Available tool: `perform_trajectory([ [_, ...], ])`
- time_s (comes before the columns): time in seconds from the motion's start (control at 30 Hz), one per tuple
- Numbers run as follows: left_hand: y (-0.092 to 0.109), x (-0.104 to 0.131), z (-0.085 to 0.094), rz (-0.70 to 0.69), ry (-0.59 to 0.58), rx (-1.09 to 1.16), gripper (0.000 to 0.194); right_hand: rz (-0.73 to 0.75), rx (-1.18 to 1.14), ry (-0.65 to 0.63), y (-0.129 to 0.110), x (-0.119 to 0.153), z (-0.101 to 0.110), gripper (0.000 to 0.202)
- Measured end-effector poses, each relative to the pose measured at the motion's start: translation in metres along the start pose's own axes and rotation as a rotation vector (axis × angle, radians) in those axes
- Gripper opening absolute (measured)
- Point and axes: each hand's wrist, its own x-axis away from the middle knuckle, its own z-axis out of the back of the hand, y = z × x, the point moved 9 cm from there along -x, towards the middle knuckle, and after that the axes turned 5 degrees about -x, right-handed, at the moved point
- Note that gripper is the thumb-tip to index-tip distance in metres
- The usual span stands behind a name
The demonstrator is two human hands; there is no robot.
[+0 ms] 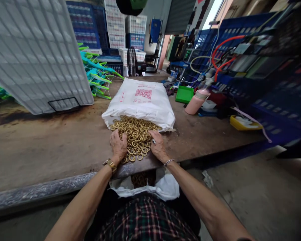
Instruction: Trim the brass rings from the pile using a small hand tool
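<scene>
White red-printed woven sack (pixel 153 103), mouth six o'clock, long axis twelve-to-six; left hand (pixel 118 145), right hand (pixel 159 146) flank brass-coloured rings (pixel 136 134), fingers (pixel 114 134) loosely parted.

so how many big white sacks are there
2: printed sack on the table, rings spilling out; open sack, partly hidden, below the table edge. More may be hidden.

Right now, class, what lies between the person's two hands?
Between the left hand and the right hand lies a loose pile of gold-coloured rings, as the head view shows.
</scene>
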Motion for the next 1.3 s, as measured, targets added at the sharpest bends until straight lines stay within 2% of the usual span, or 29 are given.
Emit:
perform_trajectory([
  [0.1, -0.016, 0.003, 0.018, 0.012, 0.07, 0.208, 0.034, -0.125, -0.08, 0.022, 0.006, 0.014, 0.014, 0.04],
  [0.2, -0.028, 0.017, 0.039, 0.036, 0.064, 0.239, 0.029, -0.199, -0.107, -0.024, 0.004, 0.032, 0.019, 0.029],
  [0.33, -0.021, 0.048, 0.065, -0.044, 0.013, 0.172, 0.027, -0.163, -0.049, -0.121, -0.011, 0.044, 0.015, 0.025],
  [0.4, -0.016, 0.064, 0.073, -0.062, 0.01, 0.148, 0.024, -0.141, -0.005, -0.166, -0.017, 0.043, 0.01, 0.025],
  [0.57, -0.001, 0.086, 0.069, -0.127, -0.047, 0.125, 0.017, -0.054, 0.16, -0.3, -0.028, 0.042, -0.01, 0.022],
  [0.73, 0.006, 0.088, 0.057, -0.171, -0.114, 0.042, 0.012, -0.021, 0.356, -0.386, -0.028, 0.046, -0.022, 0.019],
  [0.87, 0.008, 0.088, 0.05, -0.157, -0.179, -0.044, 0.012, 0.001, 0.386, -0.352, -0.03, 0.045, -0.022, 0.019],
  [1.07, 0.01, 0.087, 0.049, -0.156, -0.207, -0.061, 0.012, -0.004, 0.309, -0.296, -0.028, 0.043, -0.018, 0.025],
  [1.2, 0.006, 0.085, 0.05, -0.148, -0.197, -0.052, 0.012, -0.058, 0.253, -0.308, -0.019, 0.044, -0.019, 0.03],
  [1.3, 0.008, 0.082, 0.058, -0.153, -0.136, 0.014, 0.013, -0.108, 0.157, -0.241, -0.014, 0.042, -0.012, 0.034],
])
